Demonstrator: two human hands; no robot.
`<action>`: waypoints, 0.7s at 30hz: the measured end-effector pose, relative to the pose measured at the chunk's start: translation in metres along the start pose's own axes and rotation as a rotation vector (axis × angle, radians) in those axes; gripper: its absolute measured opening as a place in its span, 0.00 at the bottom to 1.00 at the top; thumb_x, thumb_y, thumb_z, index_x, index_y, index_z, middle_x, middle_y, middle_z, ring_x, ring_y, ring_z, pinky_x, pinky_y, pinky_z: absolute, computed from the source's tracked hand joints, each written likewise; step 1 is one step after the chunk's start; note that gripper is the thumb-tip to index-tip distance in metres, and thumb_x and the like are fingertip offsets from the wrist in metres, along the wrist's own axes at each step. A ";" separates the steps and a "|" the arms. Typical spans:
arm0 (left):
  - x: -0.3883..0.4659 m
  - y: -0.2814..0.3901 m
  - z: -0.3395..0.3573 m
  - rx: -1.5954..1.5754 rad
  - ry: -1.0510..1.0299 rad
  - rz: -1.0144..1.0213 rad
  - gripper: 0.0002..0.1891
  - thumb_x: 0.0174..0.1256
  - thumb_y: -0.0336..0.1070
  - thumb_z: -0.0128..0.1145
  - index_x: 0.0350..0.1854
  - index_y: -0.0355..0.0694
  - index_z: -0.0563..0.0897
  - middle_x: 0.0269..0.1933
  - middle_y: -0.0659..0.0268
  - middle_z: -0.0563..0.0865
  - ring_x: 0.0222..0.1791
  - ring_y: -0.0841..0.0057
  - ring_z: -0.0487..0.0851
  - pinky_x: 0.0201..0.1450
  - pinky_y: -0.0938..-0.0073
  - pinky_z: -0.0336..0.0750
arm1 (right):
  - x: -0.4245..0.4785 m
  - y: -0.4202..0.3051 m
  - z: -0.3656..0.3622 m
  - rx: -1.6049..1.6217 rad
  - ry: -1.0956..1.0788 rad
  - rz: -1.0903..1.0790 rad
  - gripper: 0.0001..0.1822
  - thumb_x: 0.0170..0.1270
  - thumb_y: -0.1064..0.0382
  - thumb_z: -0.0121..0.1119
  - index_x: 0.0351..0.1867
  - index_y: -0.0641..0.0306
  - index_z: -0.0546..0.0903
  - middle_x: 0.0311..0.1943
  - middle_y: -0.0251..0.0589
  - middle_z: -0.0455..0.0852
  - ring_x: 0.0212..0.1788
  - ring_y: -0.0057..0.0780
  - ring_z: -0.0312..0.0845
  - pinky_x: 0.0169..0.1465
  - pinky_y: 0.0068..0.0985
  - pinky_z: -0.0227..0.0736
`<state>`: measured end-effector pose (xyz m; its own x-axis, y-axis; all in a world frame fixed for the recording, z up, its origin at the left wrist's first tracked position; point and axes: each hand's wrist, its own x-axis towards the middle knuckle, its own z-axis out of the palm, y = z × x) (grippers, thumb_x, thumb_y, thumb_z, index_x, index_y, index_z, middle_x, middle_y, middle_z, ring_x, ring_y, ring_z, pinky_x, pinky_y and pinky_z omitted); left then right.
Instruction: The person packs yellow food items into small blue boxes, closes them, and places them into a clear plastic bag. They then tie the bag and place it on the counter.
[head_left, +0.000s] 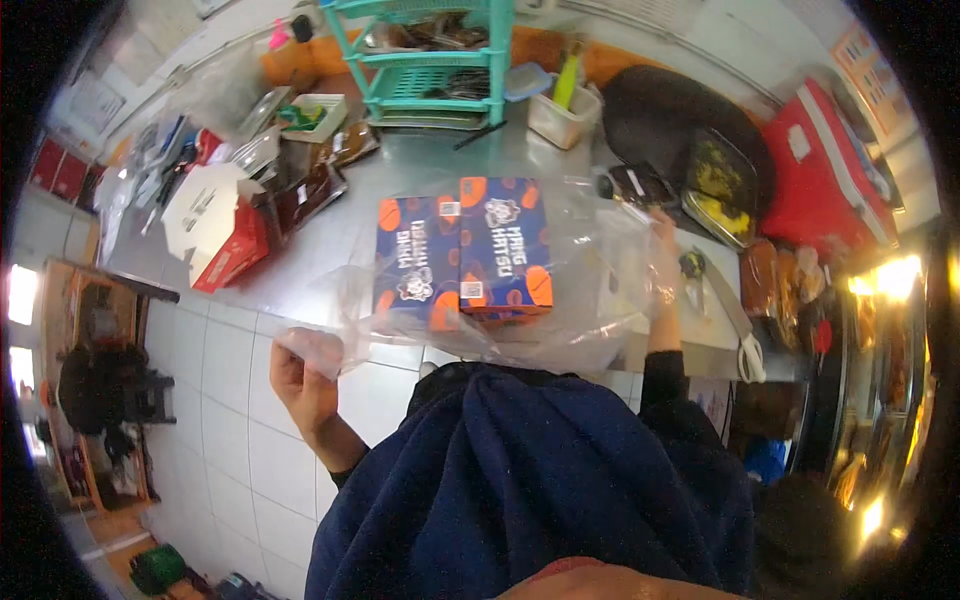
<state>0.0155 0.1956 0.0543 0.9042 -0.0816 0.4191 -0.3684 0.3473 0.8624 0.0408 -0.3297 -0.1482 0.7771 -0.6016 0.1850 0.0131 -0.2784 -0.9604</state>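
Note:
Two blue-and-orange printed cardboard boxes, the left one (417, 262) and the right one (505, 247), sit side by side at the front of a steel table. Clear plastic (585, 262), apparently a bag, lies around and over them. My left hand (306, 367) pinches a gathered edge of this plastic, off the table's front edge. At the plastic's right side is my right hand (661, 251), partly veiled by the film, its fingers on or near the edge; their hold is not clear.
A white cutting board (709, 300) with a large knife (724, 292) lies right of my right arm. A red-and-white octagonal carton (217, 225) stands left. Behind are a turquoise rack (427, 58), a white tub (562, 116) and a clear tray of yellow food (718, 191).

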 end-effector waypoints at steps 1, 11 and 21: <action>-0.006 0.001 -0.007 0.013 0.057 -0.011 0.15 0.58 0.35 0.56 0.42 0.34 0.69 0.36 0.62 0.74 0.31 0.76 0.71 0.35 0.74 0.67 | -0.004 -0.040 0.003 -0.105 -0.070 -0.268 0.20 0.62 0.55 0.47 0.52 0.65 0.68 0.30 0.37 0.76 0.33 0.25 0.72 0.41 0.24 0.68; 0.011 0.016 0.012 0.010 -0.130 0.194 0.24 0.61 0.40 0.53 0.57 0.43 0.62 0.42 0.52 0.78 0.40 0.64 0.77 0.41 0.60 0.71 | -0.058 -0.306 0.050 -0.342 -1.095 -0.862 0.16 0.51 0.55 0.61 0.33 0.67 0.79 0.22 0.41 0.80 0.19 0.32 0.75 0.24 0.24 0.67; 0.037 0.070 -0.037 -0.436 0.202 0.444 0.12 0.63 0.25 0.44 0.49 0.38 0.70 0.34 0.69 0.74 0.21 0.86 0.65 0.26 0.82 0.62 | -0.067 -0.282 0.142 0.499 -0.449 -0.588 0.09 0.58 0.63 0.55 0.34 0.68 0.74 0.30 0.44 0.79 0.33 0.29 0.76 0.32 0.26 0.68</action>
<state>0.0316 0.2510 0.1198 0.7246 0.3193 0.6108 -0.6334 0.6578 0.4075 0.0742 -0.1045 0.0809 0.7304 -0.0849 0.6777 0.6781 -0.0285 -0.7344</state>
